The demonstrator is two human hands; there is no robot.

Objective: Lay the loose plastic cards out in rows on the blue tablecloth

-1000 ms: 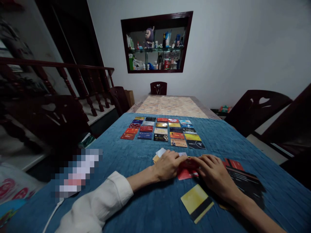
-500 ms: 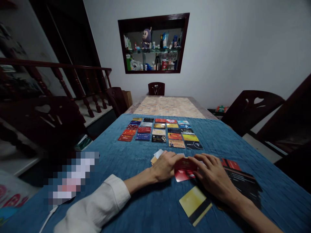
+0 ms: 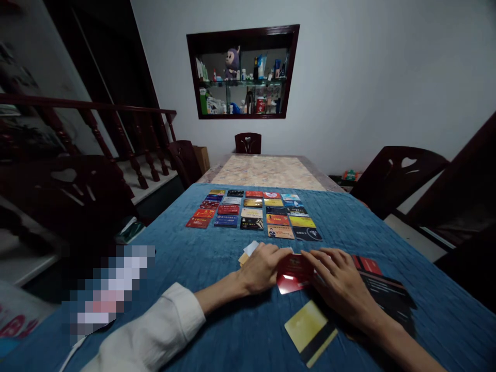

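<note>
Between my two hands is a red plastic card [image 3: 294, 274], tilted with its lower edge toward me and catching the light. My left hand [image 3: 261, 269] is closed on its left edge, and my right hand [image 3: 337, 279] grips its upper right corner with curled fingers. A gold card [image 3: 311, 330] with a dark magnetic stripe lies on the cloth nearer to me. Beside my right hand spread black cards [image 3: 389, 289] and a red card [image 3: 367, 264]. White and tan cards [image 3: 251, 249] peek out behind my left hand.
Farther off, several cards lie face up in columns, among them a black card [image 3: 308, 233] and a blue card [image 3: 226, 220]. A blue cloth [image 3: 166, 258] covers the near table. A pixelated strip with a white cord [image 3: 72, 354] lies at left. Chairs [image 3: 399, 175] flank the table.
The red card has tilted up between my hands, so more of its face shows. The whole view has shifted slightly; the laid-out cards stay in place.
</note>
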